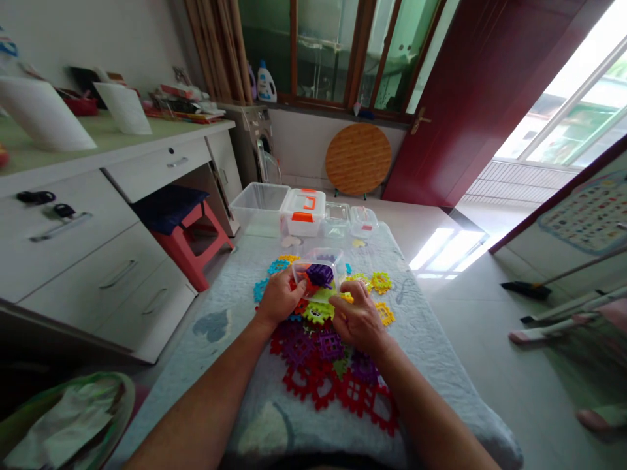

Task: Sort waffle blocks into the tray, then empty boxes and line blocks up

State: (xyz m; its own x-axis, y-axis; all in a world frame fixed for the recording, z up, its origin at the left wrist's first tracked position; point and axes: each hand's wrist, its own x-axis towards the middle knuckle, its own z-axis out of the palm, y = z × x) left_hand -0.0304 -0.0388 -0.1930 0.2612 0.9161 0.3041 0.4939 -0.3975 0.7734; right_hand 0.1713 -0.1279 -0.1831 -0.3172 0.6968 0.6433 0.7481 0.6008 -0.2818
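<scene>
Forearms of ours come in from the bottom edge over a pale quilt [230, 365] that covers the table. Nearest us lie red tiles [343, 391], linked flat, with purple tiles [313, 343] just beyond them.

Our left hand [279, 297] is clenched on the left rim of a small clear tub [333, 261]. The tub is tipped, sits above the middle of the spread and has purple pieces [320, 274] inside. Our right hand [357, 318] sits just right of the tub, fingers curled. We cannot tell whether it grasps anything.

Yellow tiles [381, 282] lie to the right of the tub and blue tiles [277, 266] to its left.

At the far end of the quilt we see a clear bin [258, 199], a box [302, 212] with orange latches beside it, and two small containers [363, 220].

A pink stool [196, 241] stands on the floor to the left, next to white drawers [98, 261]. Against the far wall we see a washer [257, 140] and a round wooden board [358, 158], with a red door [465, 98] to the right.
</scene>
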